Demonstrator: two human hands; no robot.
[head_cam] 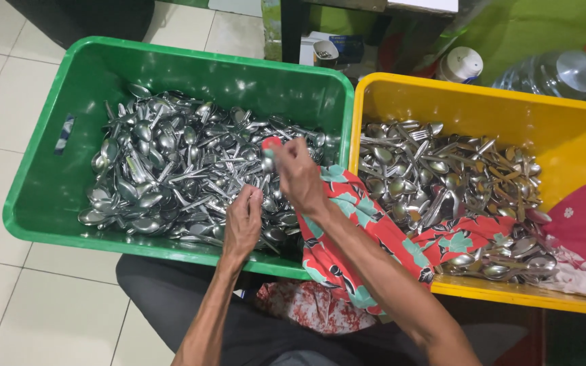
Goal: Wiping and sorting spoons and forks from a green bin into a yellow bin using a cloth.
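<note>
Head view: two tubs side by side on a tiled floor [8, 298].
Left hand [243, 220]: over the near part of the green tub [42, 183], fingers curled together on a piece of cutlery from the spoons [171, 169].
Right hand [298, 173]: above the same heap, fingers pinching a red cloth [361, 224] round a utensil.
Cloth: trails right, across into the yellow tub [578, 135].
Yellow tub: more cutlery [442, 183].

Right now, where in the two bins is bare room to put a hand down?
Green plastic bin: bare floor along its far wall and left side. Yellow plastic bin: bare far-right corner. Crowded: the steel spoon heaps, and the middle, where both hands and the red floral cloth are.
</note>
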